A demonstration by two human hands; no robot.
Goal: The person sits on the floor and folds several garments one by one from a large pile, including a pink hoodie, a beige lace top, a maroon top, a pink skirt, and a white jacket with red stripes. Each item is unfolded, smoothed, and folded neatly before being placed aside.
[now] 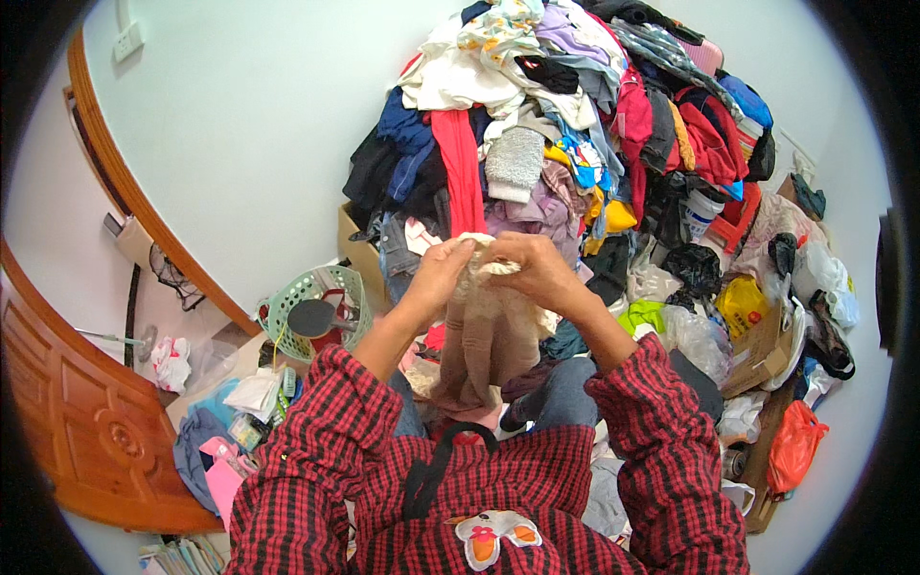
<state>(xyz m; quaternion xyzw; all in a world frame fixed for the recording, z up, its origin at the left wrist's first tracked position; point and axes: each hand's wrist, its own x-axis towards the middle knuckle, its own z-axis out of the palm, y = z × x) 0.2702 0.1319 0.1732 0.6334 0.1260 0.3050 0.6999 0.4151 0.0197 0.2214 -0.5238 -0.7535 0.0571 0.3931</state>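
Both my hands pinch the top edge of a beige garment (489,338) with cream trim, which hangs down in front of me between my knees. My left hand (442,269) grips its cream edge from the left. From the right, my right hand (532,266) holds the same edge, with a cream fold showing under the fingers. What kind of garment it is cannot be made out. Just beyond my hands, a red cloth (458,172) and a grey knitted piece (514,164) drape down the front of a tall clothes heap (460,79).
A green perforated plastic basket (348,284) with a dark round paddle (310,318) stands at left. A wooden door (86,417) is further left. On the right lie plastic bags (693,341), a cardboard box (762,352), a white bucket (701,212) and a red stool (747,208).
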